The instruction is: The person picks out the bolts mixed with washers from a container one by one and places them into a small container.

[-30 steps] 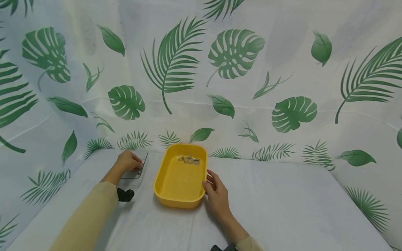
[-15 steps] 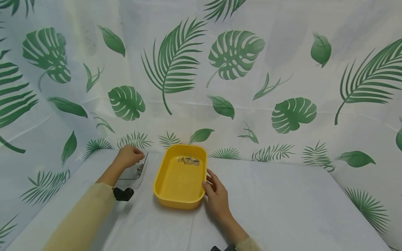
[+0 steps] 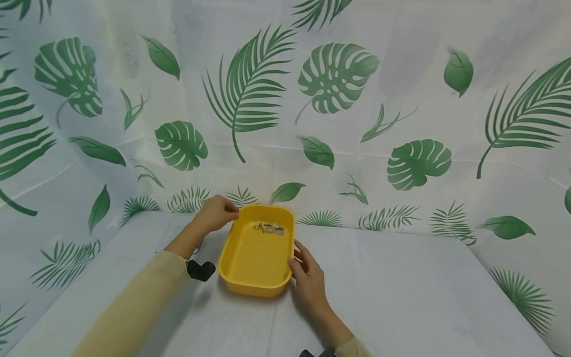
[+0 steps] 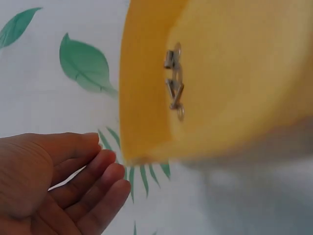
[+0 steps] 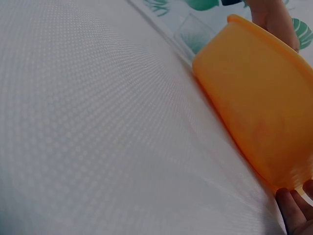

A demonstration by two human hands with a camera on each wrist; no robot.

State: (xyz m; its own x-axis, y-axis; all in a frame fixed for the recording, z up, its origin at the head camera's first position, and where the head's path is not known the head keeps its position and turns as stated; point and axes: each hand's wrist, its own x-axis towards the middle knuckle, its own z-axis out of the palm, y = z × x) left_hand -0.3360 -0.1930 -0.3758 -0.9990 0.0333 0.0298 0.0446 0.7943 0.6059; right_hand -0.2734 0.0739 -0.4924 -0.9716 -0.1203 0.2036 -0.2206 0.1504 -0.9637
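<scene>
A yellow tray (image 3: 255,288) stands on the white table, with small metal pieces (image 3: 269,228) at its far end, seen close in the left wrist view (image 4: 173,81). My left hand (image 3: 215,214) hovers at the tray's far left corner. Its fingers (image 4: 105,178) are loosely curled, and nothing shows in them. My right hand (image 3: 308,277) rests against the tray's right side with fairly straight fingers on the rim. A fingertip (image 5: 296,213) touches the tray's outer wall (image 5: 254,98).
A clear shallow tray (image 5: 193,32) lies left of the yellow one, mostly hidden behind my left arm in the head view. The white table (image 3: 401,287) stretches to the right. A leaf-print curtain (image 3: 334,99) closes off the back and sides.
My left hand has left the clear tray and moved right to the yellow tray's far left corner. The right hand and the yellow tray have stayed put.
</scene>
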